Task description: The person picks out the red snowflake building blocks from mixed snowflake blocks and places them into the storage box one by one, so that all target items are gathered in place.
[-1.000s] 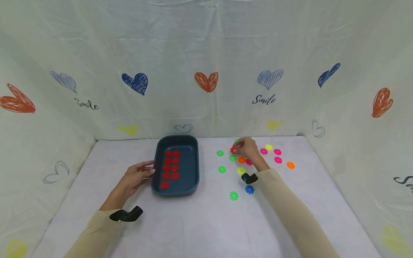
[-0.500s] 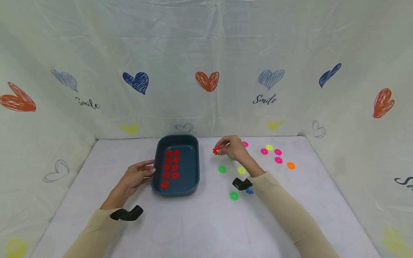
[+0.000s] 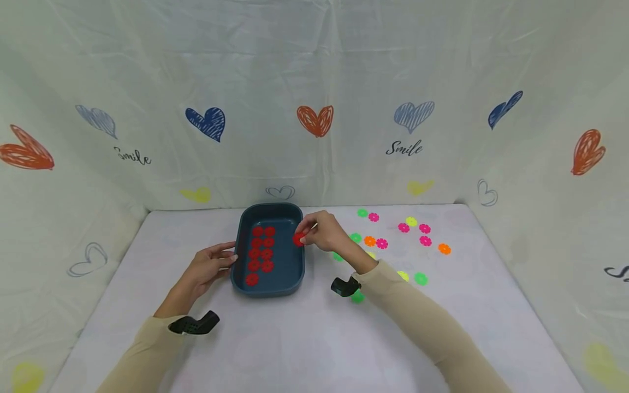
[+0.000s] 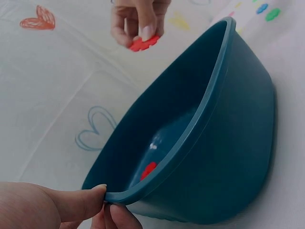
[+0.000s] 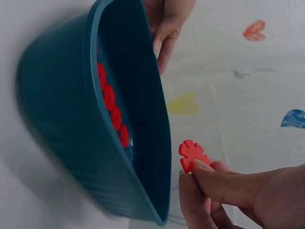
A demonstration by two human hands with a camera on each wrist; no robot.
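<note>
A dark teal plastic tray [image 3: 286, 284] stands on the table with several red flower-shaped discs [image 3: 253, 253] lying in two columns on the left part of its floor. My left hand [image 3: 208, 267] pinches the tray's left rim, thumb on the inner side and fingers outside, as the left wrist view shows. Above the tray's right rim, my right hand [image 3: 324, 232] pinches another red flower-shaped disc [image 5: 191, 153] between thumb and fingertips. That disc is apart from the tray wall in the right wrist view.
To the right of the tray lie scattered flower discs: several green [image 3: 420, 279], pink [image 3: 425, 240] and yellow ones, plus orange ones [image 3: 444, 249]. My right forearm covers part of this area. A white cloth with printed hearts hangs behind and along both sides of the table [image 3: 275, 349].
My right hand has carried the red disc left from among the scattered discs to the tray's right rim. The left hand keeps its hold on the tray, which stays put.
</note>
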